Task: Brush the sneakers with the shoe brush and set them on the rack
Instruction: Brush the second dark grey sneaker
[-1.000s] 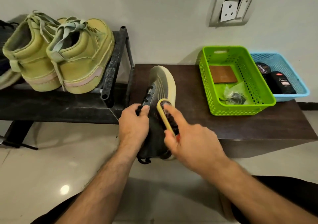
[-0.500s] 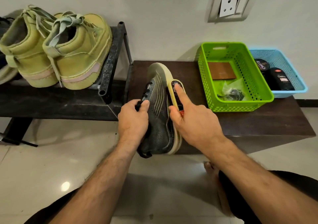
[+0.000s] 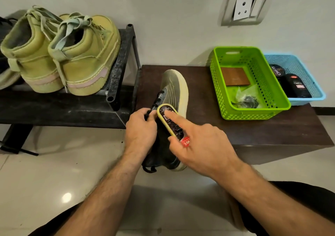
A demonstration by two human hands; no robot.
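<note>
A dark grey sneaker (image 3: 172, 85) with a pale sole lies tilted on its side on the dark brown bench (image 3: 253, 127), toe toward the wall. My left hand (image 3: 140, 129) grips it at the laces and collar. My right hand (image 3: 201, 147) holds the yellow-edged shoe brush (image 3: 165, 117) against the sneaker's upper, index finger stretched along the brush's labelled back. The brush's bristles are hidden against the shoe. Two olive-green high-top sneakers (image 3: 81, 58) stand on the black metal rack (image 3: 119, 67) at the left.
A green basket (image 3: 253, 112) with a brown card and a small bag stands on the bench's right part, a blue basket (image 3: 308, 98) with polish tins behind it. A wall socket (image 3: 246, 7) is above. Glossy floor tiles (image 3: 54, 181) lie below.
My right hand has swept the brush from the sneaker's sole side back across the upper toward the laces. The left hand has kept its grip on the shoe.
</note>
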